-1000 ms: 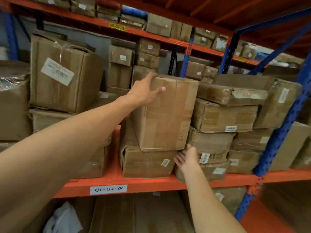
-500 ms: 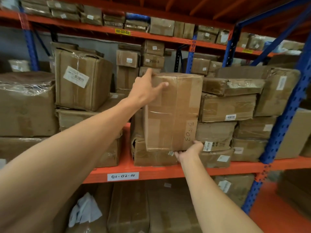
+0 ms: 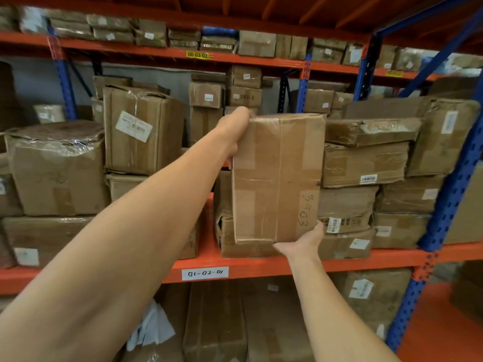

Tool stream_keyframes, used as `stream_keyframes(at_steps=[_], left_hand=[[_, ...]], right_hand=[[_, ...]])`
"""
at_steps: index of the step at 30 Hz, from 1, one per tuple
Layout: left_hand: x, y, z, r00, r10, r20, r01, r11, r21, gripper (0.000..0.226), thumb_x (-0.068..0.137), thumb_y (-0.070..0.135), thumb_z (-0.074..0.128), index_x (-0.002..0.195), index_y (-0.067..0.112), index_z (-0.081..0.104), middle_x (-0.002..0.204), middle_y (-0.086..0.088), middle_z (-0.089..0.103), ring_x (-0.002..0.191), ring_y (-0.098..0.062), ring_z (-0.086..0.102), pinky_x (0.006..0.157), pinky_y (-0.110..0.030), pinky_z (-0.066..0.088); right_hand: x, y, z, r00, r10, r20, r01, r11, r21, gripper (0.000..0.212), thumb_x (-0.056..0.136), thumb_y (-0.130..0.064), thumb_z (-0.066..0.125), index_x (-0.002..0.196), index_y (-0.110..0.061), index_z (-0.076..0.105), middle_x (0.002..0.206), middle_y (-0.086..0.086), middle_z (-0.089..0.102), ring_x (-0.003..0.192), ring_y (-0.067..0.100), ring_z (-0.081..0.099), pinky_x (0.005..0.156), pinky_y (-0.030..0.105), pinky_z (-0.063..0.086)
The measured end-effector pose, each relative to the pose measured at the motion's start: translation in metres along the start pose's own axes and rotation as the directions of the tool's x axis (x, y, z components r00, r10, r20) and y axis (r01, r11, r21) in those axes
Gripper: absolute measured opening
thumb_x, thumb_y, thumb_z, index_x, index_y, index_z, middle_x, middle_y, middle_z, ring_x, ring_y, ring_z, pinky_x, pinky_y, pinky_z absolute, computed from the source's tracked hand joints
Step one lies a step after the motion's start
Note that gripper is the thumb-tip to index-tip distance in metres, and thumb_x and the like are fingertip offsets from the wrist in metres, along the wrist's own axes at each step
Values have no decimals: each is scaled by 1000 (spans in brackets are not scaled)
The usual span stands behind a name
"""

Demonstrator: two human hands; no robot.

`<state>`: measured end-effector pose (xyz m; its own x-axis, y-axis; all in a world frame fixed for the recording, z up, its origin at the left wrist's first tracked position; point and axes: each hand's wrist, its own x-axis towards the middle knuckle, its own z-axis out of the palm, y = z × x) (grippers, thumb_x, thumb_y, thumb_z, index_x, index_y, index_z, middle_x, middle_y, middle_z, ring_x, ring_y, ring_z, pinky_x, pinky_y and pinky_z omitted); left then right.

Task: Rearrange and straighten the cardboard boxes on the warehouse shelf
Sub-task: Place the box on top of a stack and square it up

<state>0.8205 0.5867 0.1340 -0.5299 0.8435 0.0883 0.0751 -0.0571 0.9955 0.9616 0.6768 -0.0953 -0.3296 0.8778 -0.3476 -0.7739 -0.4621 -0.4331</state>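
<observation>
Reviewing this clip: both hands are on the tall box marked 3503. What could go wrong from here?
1. The tall box is held only at opposite corners, left hand up top, right hand underneath; it could twist or slip.
2. The crushed box beneath looks like uneven footing, so it may lean.

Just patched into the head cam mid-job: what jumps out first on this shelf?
The tall taped box marked 3503 stands upright at centre, gripped by the left hand at its top left corner and the right hand under its bottom right corner. Right of it leans an uneven stack of crushed boxes.
</observation>
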Motion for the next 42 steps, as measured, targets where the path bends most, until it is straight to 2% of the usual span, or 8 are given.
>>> stream_keyframes(at_steps=[9, 16, 24, 29, 33, 37, 39, 42], left_hand=[[14, -25, -52, 985, 12, -173, -88, 895, -437, 30, 97, 21, 38, 99, 13, 67, 76, -7, 77, 95, -31, 70, 78, -45, 57], [13, -114, -63, 976, -107, -189, -69, 670, -739, 42, 101, 20, 35, 125, 9, 68, 121, -19, 72, 115, -39, 65, 102, -60, 50], [-2, -182, -22, 976, -162, -145, -27, 573, -819, 40, 104, 19, 37, 128, 7, 66, 124, -18, 71, 122, -37, 64, 98, -50, 55], [-6, -208, -12, 929, -311, -201, 29, 602, -798, 40, 101, 11, 31, 113, 9, 69, 113, -16, 72, 102, -36, 67, 98, -56, 52], [8, -230, -41, 801, -398, -448, 83, 813, -576, 38, 102, 30, 33, 113, 13, 65, 119, -13, 67, 107, -34, 63, 99, -52, 53], [13, -226, -61, 793, 105, -600, -90, 994, 54, 68, 104, 54, 28, 158, 12, 30, 161, -14, 36, 149, -32, 33, 122, -48, 25], [6, -210, -65, 699, 532, -477, -368, 840, 399, 75, 103, 53, 33, 162, 13, 13, 168, -12, 18, 155, -26, 15, 127, -45, 12], [13, -194, -70, 476, 879, 27, -526, 260, 810, 100, 92, 64, 53, 160, 2, 11, 166, -24, 7, 156, -37, 9, 126, -52, 3]], right_hand=[[-7, -63, 76, 964, -258, 69, 267, 931, -248, 43, 95, -53, 48, 111, -21, 70, 116, 7, 76, 113, 33, 69, 106, 49, 51], [-15, -94, 119, 910, -393, 130, 396, 737, -548, 52, 75, -53, 56, 114, -21, 67, 99, 4, 80, 97, 26, 72, 84, 40, 56], [4, -109, 93, 853, -521, 35, 432, 666, -608, 65, 49, -60, 62, 103, -24, 64, 115, 8, 74, 100, 27, 68, 77, 39, 50], [-6, -96, 98, 810, -576, 114, 479, 536, -695, 48, 77, -53, 65, 104, -14, 68, 109, 7, 69, 97, 24, 64, 80, 36, 48], [1, -67, 102, 732, -633, 251, 540, 314, -781, 56, 97, -57, 53, 136, -18, 62, 139, 10, 63, 127, 31, 58, 108, 41, 46], [5, -55, 72, 396, -665, 633, 677, -254, -690, 71, 105, -57, 43, 161, -15, 32, 170, 19, 27, 157, 36, 27, 126, 53, 25], [12, -44, 47, 161, -438, 884, 588, -677, -443, 77, 105, -56, 45, 165, -14, 24, 174, 25, 9, 162, 42, 9, 130, 60, 6], [30, -12, 13, 130, -204, 970, 417, -877, -240, 79, 105, -62, 40, 168, -22, 16, 174, 25, 0, 159, 52, 4, 127, 68, -2]])
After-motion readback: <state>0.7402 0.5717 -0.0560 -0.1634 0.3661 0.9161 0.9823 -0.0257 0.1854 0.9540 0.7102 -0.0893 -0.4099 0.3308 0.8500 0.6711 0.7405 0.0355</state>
